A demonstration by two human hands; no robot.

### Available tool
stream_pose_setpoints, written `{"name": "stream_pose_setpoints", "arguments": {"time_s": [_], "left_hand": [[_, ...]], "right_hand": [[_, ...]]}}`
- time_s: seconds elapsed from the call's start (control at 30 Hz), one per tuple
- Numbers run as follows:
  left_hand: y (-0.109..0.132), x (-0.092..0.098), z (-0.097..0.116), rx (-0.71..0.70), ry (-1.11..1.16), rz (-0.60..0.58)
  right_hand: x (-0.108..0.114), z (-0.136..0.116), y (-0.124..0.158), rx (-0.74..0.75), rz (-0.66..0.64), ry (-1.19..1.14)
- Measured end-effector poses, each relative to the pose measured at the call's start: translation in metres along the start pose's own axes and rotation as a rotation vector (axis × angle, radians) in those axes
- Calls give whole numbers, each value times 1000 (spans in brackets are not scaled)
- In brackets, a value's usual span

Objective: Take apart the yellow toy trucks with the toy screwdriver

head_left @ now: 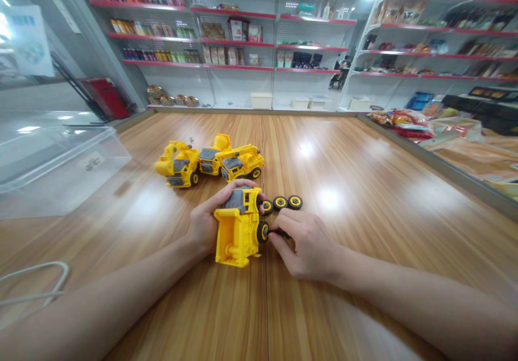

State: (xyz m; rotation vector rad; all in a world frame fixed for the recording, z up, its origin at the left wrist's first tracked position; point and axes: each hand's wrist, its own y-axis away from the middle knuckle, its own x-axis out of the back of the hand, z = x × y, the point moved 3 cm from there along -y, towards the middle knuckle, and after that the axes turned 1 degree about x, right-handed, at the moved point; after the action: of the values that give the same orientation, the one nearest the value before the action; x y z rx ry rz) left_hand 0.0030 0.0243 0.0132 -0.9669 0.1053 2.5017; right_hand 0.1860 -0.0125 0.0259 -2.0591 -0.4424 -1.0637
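1. One toy dump truck, yellow, glossy, with a grey panel on its cab; placed in front of us over the worktop, turned so its wheel side faces right. Whether it touches the wood, we cannot tell.
2. Handling: we judge it light, stiff, hollow plastic; smooth faces may slip a little, and thin edges on the tipping bed seem the likeliest to crack.
3. Best hold: around the cab and body, where we have the left hand clasped, leaving the wheel side exposed.
4. One fitted wheel, black tyre, yellow hub; probably grippy. We pinch a slim dark tool against its hub in the right hand.
5. Three loose wheels, matching, set in a row just beyond the right hand.
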Motion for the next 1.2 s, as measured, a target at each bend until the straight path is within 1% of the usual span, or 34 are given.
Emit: {"name": "stream_pose_setpoints", "arguments": {"time_s": [0.23,0.37,0.5,0.67,0.77,1.03,1.2], "left_hand": [[0,-2,-1,8,4,10],[0,-1,-2,18,30,-12],[0,-1,-2,26,30,-32],[-1,-3,-2,61,27,-24],[-1,-3,-1,66,36,-22],[-2,-4,-1,56,43,-23],[-3,-3,-1,62,60,-4]], "right_hand": [[3,-2,-2,-19,-23,-15],[-1,1,-2,-21,-35,-10],[-4,2,-1,23,-37,-15],[-4,-1,0,76,-44,-38],[-3,-2,0,88,-30,-54],[-6,3,1,35,24,-90],[-4,0,2,53,54,-137]]}}
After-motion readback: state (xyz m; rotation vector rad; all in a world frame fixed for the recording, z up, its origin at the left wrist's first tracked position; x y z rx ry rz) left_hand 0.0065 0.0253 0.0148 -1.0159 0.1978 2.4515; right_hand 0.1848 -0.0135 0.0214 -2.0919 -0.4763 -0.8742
